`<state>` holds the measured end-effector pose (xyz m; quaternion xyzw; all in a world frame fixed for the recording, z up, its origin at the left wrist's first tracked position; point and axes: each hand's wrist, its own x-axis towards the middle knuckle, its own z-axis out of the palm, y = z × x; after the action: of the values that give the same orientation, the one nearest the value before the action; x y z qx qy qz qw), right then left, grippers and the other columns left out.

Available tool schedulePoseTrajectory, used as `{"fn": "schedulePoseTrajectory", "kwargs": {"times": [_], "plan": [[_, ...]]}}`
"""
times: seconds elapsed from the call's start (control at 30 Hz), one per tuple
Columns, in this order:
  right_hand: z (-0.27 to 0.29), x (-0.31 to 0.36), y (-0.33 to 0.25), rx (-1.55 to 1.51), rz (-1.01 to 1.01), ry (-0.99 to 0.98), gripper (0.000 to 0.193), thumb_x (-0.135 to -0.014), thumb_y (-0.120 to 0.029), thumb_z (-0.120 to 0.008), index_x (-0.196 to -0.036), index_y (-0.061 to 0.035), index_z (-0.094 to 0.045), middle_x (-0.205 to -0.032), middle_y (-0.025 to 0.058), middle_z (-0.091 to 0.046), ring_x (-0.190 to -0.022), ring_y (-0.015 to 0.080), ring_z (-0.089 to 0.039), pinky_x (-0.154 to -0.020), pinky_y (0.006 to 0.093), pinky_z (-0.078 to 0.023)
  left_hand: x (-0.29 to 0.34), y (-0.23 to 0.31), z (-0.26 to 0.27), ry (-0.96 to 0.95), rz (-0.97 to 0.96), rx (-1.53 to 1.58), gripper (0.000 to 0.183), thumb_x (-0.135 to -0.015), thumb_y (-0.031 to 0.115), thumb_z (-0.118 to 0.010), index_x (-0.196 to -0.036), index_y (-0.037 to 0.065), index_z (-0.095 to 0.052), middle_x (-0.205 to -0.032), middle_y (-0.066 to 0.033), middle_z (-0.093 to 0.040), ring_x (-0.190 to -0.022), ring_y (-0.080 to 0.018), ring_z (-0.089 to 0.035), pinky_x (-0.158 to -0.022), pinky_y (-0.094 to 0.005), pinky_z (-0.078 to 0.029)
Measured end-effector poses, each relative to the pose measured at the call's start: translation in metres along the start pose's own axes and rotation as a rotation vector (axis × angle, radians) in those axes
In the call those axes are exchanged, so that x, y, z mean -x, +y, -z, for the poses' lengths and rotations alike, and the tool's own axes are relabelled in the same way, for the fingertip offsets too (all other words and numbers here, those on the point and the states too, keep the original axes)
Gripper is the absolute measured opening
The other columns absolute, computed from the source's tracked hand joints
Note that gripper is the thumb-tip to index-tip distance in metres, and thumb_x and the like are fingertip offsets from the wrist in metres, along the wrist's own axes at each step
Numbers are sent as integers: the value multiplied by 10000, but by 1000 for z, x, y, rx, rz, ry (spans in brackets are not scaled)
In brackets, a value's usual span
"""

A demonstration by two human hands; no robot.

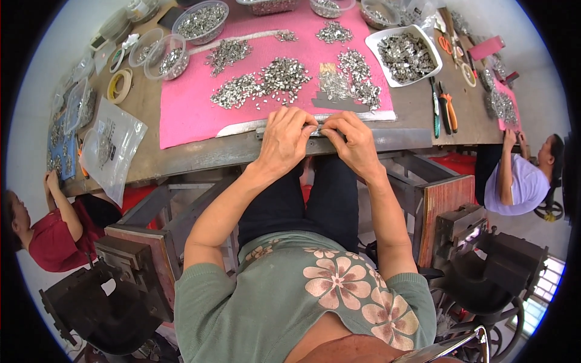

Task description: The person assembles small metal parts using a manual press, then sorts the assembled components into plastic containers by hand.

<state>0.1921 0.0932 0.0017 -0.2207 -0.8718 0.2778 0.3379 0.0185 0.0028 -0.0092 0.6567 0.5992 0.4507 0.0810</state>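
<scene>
My left hand [287, 134] and my right hand [350, 140] meet at the table's front edge, thumbs and fingertips pinched close together. Between the fingertips is something small and metallic, too tiny to name. Both hands are just over a narrow metal bar [393, 139] that runs along the edge. Beyond them a pink mat [187, 115] bears heaps of small shiny metal pieces [284, 75]. Another pile of thin metal pieces [336, 86] lies on a grey sheet [339, 106], straight ahead of my right hand.
A white tray [370, 45] of metal parts stands far right, with orange-handled pliers [449, 112] nearer. Plastic tubs [172, 41], a tape roll [120, 86] and a clear bag [118, 142] lie left. Co-workers sit at left [57, 239] and right [520, 181]. Dark machines [115, 284] flank me.
</scene>
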Motion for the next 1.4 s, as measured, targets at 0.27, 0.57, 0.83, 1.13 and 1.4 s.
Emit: {"fn": "schedulePoseTrajectory", "kwargs": {"times": [0.27,0.57,0.83,1.13,1.4], "plan": [[-8,8,3,-140,-130,100,82,-879,-10,-713,-956,13,-699,-936,118,-702,-854,269,-684,-758,351,-537,-2,-3,-7,20,-66,-67,86,-874,75,-683,-946,73,-637,-899,-48,-610,-890,-264,-569,-839,-397,-400],[-8,13,2,-106,-147,152,83,-914,16,-663,-985,22,-705,-929,145,-708,-851,271,-700,-745,344,-539,5,2,-3,35,-177,-195,157,-828,109,-742,-971,73,-687,-971,-72,-652,-933,-283,-599,-915,-421,-435],[-1,-75,43,44,42,162,86,-925,-26,-663,-993,-1,-710,-860,133,-663,-749,266,-658,-687,355,-511,1,1,16,-105,-147,-180,239,-892,259,-738,-1080,113,-731,-995,-17,-713,-985,-221,-611,-1074,-545,-337],[-69,-188,104,202,-69,98,125,-893,-109,-686,-970,-21,-729,-921,184,-675,-885,378,-670,-814,468,-536,-140,-142,24,191,31,-383,98,-896,155,-688,-977,128,-737,-922,-87,-721,-928,-295,-641,-927,-480,-389],[-68,-180,115,207,-125,122,120,-852,-122,-722,-903,-14,-711,-863,177,-663,-826,379,-664,-763,470,-536,-150,-153,8,84,182,-430,100,-861,183,-725,-924,109,-747,-959,-108,-691,-962,-313,-640,-877,-485,-418]]}}
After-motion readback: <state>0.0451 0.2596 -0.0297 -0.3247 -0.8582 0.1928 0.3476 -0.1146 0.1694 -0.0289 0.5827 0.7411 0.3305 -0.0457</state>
